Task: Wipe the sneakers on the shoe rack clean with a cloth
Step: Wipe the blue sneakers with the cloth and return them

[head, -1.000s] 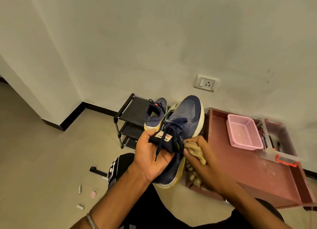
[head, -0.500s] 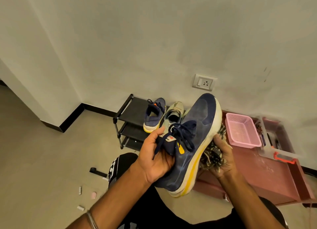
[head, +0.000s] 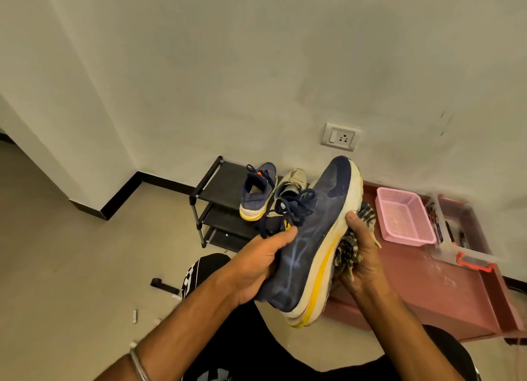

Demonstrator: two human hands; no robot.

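A navy sneaker with a white and yellow sole is held up in front of me, tilted on its side with the toe pointing away. My left hand grips it around the tongue and collar. My right hand presses a checked cloth against the sole's underside, thumb on the sole edge. A second navy sneaker and a grey shoe stand on the top shelf of the black shoe rack.
A low red-brown table at the right carries a pink basket and a clear box with an orange clip. A wall socket is above. Black bag and small scraps lie on the floor.
The sneaker rolled from top-up onto its side, showing the yellow sole stripe. My right hand with the cloth went from the laces round to the sole's underside.
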